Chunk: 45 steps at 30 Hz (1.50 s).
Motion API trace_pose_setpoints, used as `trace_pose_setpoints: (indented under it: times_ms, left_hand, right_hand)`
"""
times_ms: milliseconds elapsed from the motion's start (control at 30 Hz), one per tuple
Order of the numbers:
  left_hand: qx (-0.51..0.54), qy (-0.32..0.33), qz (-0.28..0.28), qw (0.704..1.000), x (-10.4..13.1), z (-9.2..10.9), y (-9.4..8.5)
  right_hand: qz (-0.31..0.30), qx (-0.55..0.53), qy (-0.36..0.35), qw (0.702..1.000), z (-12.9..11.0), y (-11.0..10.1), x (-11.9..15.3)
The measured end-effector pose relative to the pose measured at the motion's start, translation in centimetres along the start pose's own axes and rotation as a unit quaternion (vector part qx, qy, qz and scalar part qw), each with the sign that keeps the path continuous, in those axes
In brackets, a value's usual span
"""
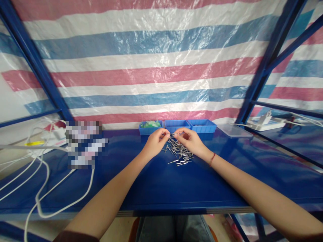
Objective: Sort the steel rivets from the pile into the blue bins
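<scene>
Between my two hands a thin silvery pop rivet [173, 134] is held level, just above the far side of a rivet pile. My left hand [158, 142] pinches its left end with thumb and forefinger. At the other end, my right hand [189, 141] pinches it too, with a thin red string round that wrist. Below lies a loose pile of pop rivets [182, 153] on the blue table [161, 191], several of them spread toward me. Part of the pile is covered by my right hand.
Behind my hands stand three blue bins: one with green plastic [150, 125], a middle bin [176, 123] and a right bin [202, 125] with small pieces. A clear lid [234, 131] lies right. White cables [45, 188] cross the left side; a power strip [267, 121] sits far right.
</scene>
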<state>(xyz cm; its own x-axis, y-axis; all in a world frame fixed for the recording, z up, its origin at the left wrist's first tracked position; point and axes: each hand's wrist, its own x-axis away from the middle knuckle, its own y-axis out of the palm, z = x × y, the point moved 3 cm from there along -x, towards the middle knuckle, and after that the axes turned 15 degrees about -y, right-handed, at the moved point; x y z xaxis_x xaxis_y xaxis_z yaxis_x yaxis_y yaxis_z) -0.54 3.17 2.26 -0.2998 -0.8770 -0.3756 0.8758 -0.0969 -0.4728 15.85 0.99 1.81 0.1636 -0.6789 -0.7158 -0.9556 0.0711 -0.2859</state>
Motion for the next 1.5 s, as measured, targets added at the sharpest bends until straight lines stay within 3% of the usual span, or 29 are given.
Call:
trace_pose_setpoints:
  times_ms: [167, 267, 367, 467, 567, 700, 800, 933, 1033, 1100, 1200, 1300, 1500]
  left_hand:
    - [-0.043, -0.01, -0.009, 0.999, 0.0, -0.2, 0.3]
    - [-0.099, -0.009, -0.017, 0.995, 0.0, -0.6, 0.7]
    - [-0.152, -0.003, -0.037, 0.988, 0.2, -1.1, 0.8]
    - [-0.223, 0.01, -0.06, 0.973, 0.6, -1.2, 0.5]
    - [-0.283, -0.018, -0.062, 0.957, 0.8, -1.5, -0.1]
    - [-0.333, -0.041, -0.11, 0.935, 0.7, -2.5, -0.3]
    - [-0.332, -0.024, -0.137, 0.933, 0.5, -3.0, -0.1]
    - [-0.32, -0.012, -0.126, 0.939, 0.4, -3.1, 0.2]
    - [-0.265, -0.021, -0.096, 0.959, 0.3, -2.7, 0.4]
    - [-0.188, -0.034, -0.083, 0.978, 0.3, -2.3, 0.7]
    - [-0.038, -0.059, -0.087, 0.994, 0.2, -1.9, 1.4]
    - [0.076, -0.089, -0.094, 0.989, 0.2, -1.8, 2.1]
    - [0.18, -0.157, -0.125, 0.963, 0.3, -1.6, 2.8]
  right_hand:
    - [-0.022, 0.001, -0.008, 1.0, -0.9, 0.4, 0.1]
    - [0.003, -0.009, 0.029, 1.0, 0.4, -0.4, -0.5]
    - [0.12, 0.07, 0.072, 0.988, 3.5, -3.7, -1.3]
    - [0.194, 0.223, 0.132, 0.946, 6.8, -8.0, -1.3]
    - [0.188, 0.325, 0.166, 0.912, 9.0, -11.3, -0.8]
    - [0.177, 0.346, 0.174, 0.905, 9.8, -12.9, -0.1]
    - [0.172, 0.354, 0.156, 0.906, 9.5, -12.4, -0.2]
    - [0.121, 0.333, 0.105, 0.929, 8.2, -10.3, -0.7]
    - [0.038, 0.262, 0.07, 0.962, 6.3, -7.2, -0.6]
    - [-0.03, 0.161, 0.043, 0.986, 4.5, -4.5, -0.4]
    - [-0.081, 0.042, 0.04, 0.995, 2.1, -1.0, 0.0]
    - [-0.075, -0.023, 0.035, 0.996, 0.6, 0.8, 0.1]
    - [-0.038, -0.062, 0.047, 0.996, -0.2, 0.8, 0.1]
